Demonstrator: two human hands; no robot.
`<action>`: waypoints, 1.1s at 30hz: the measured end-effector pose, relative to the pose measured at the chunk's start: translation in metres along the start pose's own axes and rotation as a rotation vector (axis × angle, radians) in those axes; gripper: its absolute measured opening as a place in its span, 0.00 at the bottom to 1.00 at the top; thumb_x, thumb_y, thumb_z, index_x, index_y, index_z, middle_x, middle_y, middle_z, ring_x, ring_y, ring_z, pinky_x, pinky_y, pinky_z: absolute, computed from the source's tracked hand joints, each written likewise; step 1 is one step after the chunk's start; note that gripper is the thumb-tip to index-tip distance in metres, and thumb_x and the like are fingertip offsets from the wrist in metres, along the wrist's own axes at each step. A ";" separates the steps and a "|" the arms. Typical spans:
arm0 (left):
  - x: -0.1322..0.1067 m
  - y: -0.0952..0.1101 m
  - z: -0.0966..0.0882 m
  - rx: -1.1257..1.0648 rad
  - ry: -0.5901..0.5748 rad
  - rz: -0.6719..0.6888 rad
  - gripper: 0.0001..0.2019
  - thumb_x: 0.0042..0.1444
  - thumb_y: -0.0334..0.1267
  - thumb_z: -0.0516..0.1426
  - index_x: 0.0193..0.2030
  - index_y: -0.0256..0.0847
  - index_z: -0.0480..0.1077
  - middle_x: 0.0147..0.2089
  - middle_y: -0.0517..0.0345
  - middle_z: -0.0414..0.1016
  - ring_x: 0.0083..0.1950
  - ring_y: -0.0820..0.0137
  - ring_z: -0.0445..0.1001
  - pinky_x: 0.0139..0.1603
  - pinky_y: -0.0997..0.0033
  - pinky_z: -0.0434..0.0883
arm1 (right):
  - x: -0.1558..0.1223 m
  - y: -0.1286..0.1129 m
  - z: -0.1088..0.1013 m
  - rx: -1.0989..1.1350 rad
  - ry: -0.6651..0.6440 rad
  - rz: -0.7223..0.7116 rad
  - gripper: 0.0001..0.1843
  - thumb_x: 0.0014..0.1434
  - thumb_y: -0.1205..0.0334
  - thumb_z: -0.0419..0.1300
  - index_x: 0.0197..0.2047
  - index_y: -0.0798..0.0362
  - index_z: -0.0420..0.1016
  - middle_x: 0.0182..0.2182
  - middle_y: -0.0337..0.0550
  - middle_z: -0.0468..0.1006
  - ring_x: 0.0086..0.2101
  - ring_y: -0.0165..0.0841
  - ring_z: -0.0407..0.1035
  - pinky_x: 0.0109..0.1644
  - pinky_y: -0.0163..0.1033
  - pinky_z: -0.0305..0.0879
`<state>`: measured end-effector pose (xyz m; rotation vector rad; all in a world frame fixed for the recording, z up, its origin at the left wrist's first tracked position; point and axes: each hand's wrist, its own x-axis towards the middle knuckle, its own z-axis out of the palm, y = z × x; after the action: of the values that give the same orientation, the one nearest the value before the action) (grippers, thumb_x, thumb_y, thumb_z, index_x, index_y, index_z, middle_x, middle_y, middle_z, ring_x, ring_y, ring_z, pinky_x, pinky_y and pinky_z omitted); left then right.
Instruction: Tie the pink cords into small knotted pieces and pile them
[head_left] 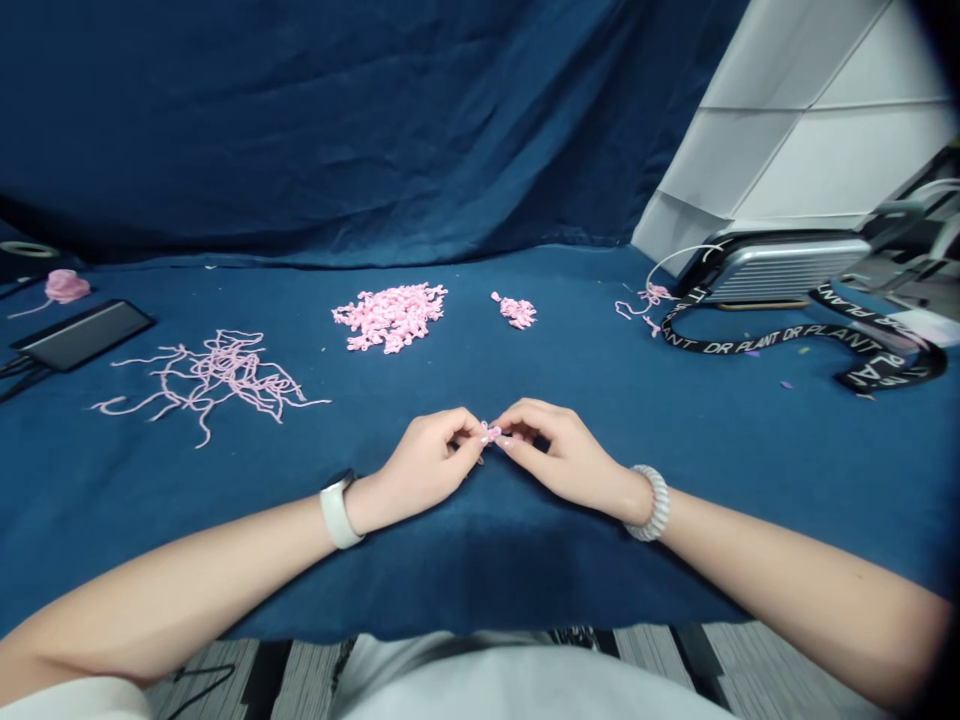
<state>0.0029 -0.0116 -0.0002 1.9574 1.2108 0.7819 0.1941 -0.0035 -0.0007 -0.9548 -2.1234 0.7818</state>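
My left hand (429,462) and my right hand (553,447) meet fingertip to fingertip low over the blue cloth table (480,560). Both pinch one small pink yarn piece (490,432) between thumbs and forefingers. A white band sits on my left wrist and a coiled white hair tie on my right. Farther back lie a big pile of pink knotted yarn pieces (391,316), a small pile of the same (516,310), and a loose tangle of pink yarn strands (214,378) at the left.
A dark phone (82,333) and a pink yarn ball (66,286) lie at the far left. At the right stand a silver case (780,268) and a black lettered strap (810,340), with pink scraps (646,300) beside them. Blue cloth hangs behind.
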 end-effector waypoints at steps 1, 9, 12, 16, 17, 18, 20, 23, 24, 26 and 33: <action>0.000 0.000 0.000 0.005 0.000 0.008 0.09 0.58 0.40 0.52 0.30 0.40 0.69 0.29 0.58 0.76 0.28 0.73 0.72 0.29 0.75 0.67 | 0.000 0.000 0.000 -0.008 -0.002 0.000 0.08 0.60 0.62 0.54 0.37 0.53 0.74 0.32 0.43 0.75 0.31 0.29 0.68 0.36 0.36 0.66; -0.001 -0.002 0.001 -0.062 -0.007 -0.010 0.06 0.58 0.38 0.52 0.34 0.41 0.68 0.30 0.59 0.75 0.29 0.72 0.72 0.29 0.74 0.68 | 0.002 0.002 0.001 0.009 0.006 0.026 0.08 0.60 0.66 0.53 0.31 0.54 0.73 0.30 0.42 0.75 0.32 0.30 0.69 0.39 0.37 0.65; -0.002 -0.003 0.003 -0.142 0.039 -0.018 0.05 0.57 0.38 0.52 0.38 0.42 0.66 0.34 0.57 0.75 0.33 0.71 0.74 0.28 0.74 0.70 | 0.003 0.003 0.000 0.019 0.006 0.069 0.09 0.59 0.66 0.53 0.30 0.54 0.72 0.30 0.41 0.74 0.31 0.29 0.68 0.38 0.36 0.64; -0.005 -0.003 0.004 -0.094 0.078 0.075 0.08 0.54 0.36 0.55 0.43 0.43 0.67 0.40 0.54 0.74 0.37 0.71 0.74 0.26 0.77 0.70 | 0.004 0.002 0.000 0.052 -0.009 0.120 0.09 0.60 0.65 0.53 0.29 0.54 0.70 0.29 0.40 0.73 0.30 0.29 0.67 0.36 0.35 0.62; -0.006 -0.003 0.004 -0.065 0.074 0.106 0.09 0.54 0.36 0.55 0.43 0.44 0.68 0.40 0.54 0.73 0.37 0.71 0.73 0.26 0.77 0.70 | 0.005 0.002 0.000 0.061 -0.015 0.129 0.09 0.60 0.65 0.52 0.29 0.55 0.70 0.29 0.40 0.73 0.31 0.29 0.67 0.36 0.34 0.62; -0.007 -0.002 0.004 -0.034 0.069 0.134 0.09 0.54 0.36 0.55 0.43 0.44 0.69 0.40 0.55 0.73 0.36 0.71 0.73 0.26 0.77 0.70 | 0.005 0.001 0.000 0.069 -0.021 0.137 0.09 0.60 0.65 0.52 0.29 0.55 0.70 0.28 0.40 0.73 0.31 0.28 0.67 0.36 0.34 0.62; -0.008 0.000 0.004 0.026 0.059 0.188 0.07 0.55 0.36 0.55 0.40 0.44 0.71 0.38 0.55 0.73 0.36 0.71 0.72 0.27 0.77 0.70 | 0.005 0.000 0.000 0.080 -0.037 0.149 0.10 0.60 0.64 0.52 0.29 0.55 0.71 0.29 0.39 0.74 0.31 0.28 0.67 0.36 0.34 0.62; -0.002 0.003 -0.001 0.115 0.061 0.257 0.05 0.56 0.36 0.54 0.34 0.43 0.71 0.35 0.57 0.74 0.36 0.72 0.72 0.33 0.75 0.69 | 0.004 0.000 0.000 0.108 -0.032 0.152 0.09 0.60 0.64 0.53 0.31 0.54 0.72 0.30 0.40 0.75 0.32 0.29 0.68 0.38 0.35 0.63; 0.003 0.003 -0.005 0.152 0.081 0.270 0.06 0.57 0.36 0.53 0.32 0.42 0.71 0.34 0.57 0.74 0.36 0.72 0.72 0.35 0.73 0.69 | 0.004 0.000 0.001 0.124 -0.024 0.153 0.09 0.60 0.63 0.52 0.33 0.54 0.73 0.32 0.41 0.75 0.33 0.29 0.68 0.39 0.35 0.63; 0.018 -0.001 -0.020 0.237 0.189 0.268 0.06 0.57 0.36 0.53 0.31 0.42 0.70 0.34 0.57 0.75 0.35 0.71 0.71 0.37 0.72 0.68 | 0.003 0.001 0.001 0.155 -0.013 0.161 0.10 0.61 0.62 0.52 0.36 0.54 0.73 0.34 0.42 0.76 0.33 0.30 0.69 0.40 0.36 0.64; 0.062 -0.057 -0.105 0.563 0.605 0.056 0.06 0.53 0.35 0.52 0.30 0.38 0.69 0.34 0.53 0.75 0.36 0.67 0.71 0.41 0.69 0.65 | 0.003 0.005 0.006 0.079 -0.021 0.188 0.10 0.60 0.60 0.53 0.38 0.54 0.73 0.34 0.43 0.75 0.30 0.29 0.67 0.34 0.36 0.65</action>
<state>-0.0833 0.0890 0.0226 2.2801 1.8996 1.2182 0.1901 0.0002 -0.0066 -1.1192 -2.0252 0.9649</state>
